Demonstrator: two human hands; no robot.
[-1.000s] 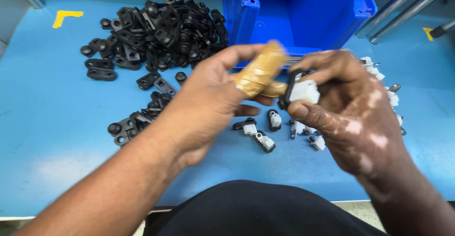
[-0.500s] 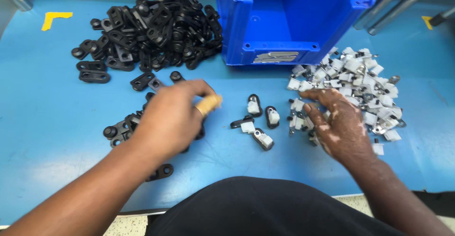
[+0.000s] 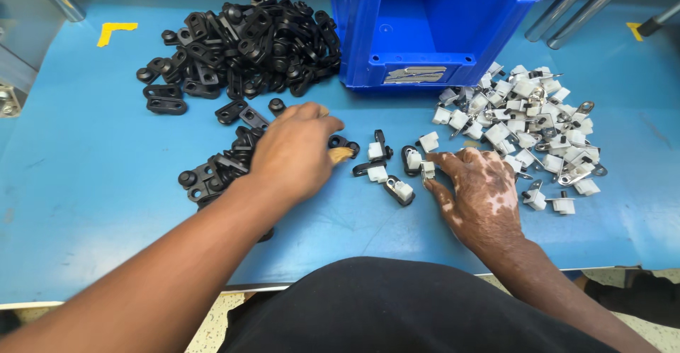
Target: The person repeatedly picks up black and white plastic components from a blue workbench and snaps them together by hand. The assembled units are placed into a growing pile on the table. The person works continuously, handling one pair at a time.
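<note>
Head view: your left hand (image 3: 294, 151) lies palm down, fingers curled, over the small heap of black plastic clips (image 3: 219, 165), its fingertips at a loose black clip (image 3: 343, 142); whether it grips anything I cannot tell. Your right hand (image 3: 478, 190) rests flat with fingers spread on the blue worktop (image 3: 85, 176), holding nothing, its fingertips touching a white clip piece (image 3: 428, 170). Between your hands lie a few assembled black-and-white clips (image 3: 397, 186). The pile of white pieces (image 3: 528, 122) sits just right of your right hand. The blue bin (image 3: 432, 23) and the large black pile (image 3: 248, 41) stand beyond. Bare worktop lies along the near edge and at far left.
</note>
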